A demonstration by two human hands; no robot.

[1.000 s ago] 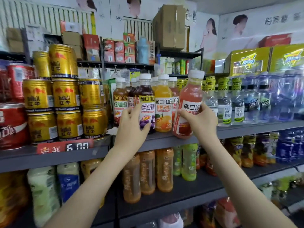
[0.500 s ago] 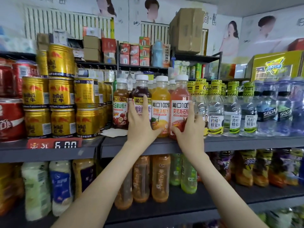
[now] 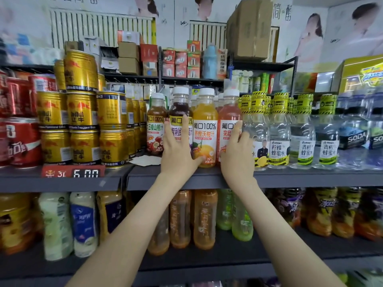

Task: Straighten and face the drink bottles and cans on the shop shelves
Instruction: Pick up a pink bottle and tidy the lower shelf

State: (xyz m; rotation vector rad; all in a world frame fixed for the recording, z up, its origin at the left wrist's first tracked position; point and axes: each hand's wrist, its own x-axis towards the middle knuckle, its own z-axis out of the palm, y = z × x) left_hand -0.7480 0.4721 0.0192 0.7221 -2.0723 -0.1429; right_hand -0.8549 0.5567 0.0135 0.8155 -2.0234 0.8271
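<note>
Several juice bottles with white caps stand upright in a row at the front of the grey shelf (image 3: 207,179), labels facing me. My left hand (image 3: 178,150) lies with straight fingers against the dark grape bottle (image 3: 179,108), its thumb touching the orange juice bottle (image 3: 205,129). My right hand (image 3: 236,152) presses flat on the pink juice bottle (image 3: 228,114). The brown hawthorn bottle (image 3: 156,125) stands at the left end of the row.
Gold cans (image 3: 83,125) are stacked left of the juices, red cans (image 3: 18,139) further left. Clear honey-water bottles (image 3: 278,137) and soda bottles (image 3: 352,129) fill the right. A paper slip (image 3: 145,160) lies on the shelf. More bottles stand on the lower shelf (image 3: 207,264).
One second ago my right hand held the pink bottle tilted off the shelf; now it stands upright in the row. Both hands have gone from gripping bottles to lying flat against them.
</note>
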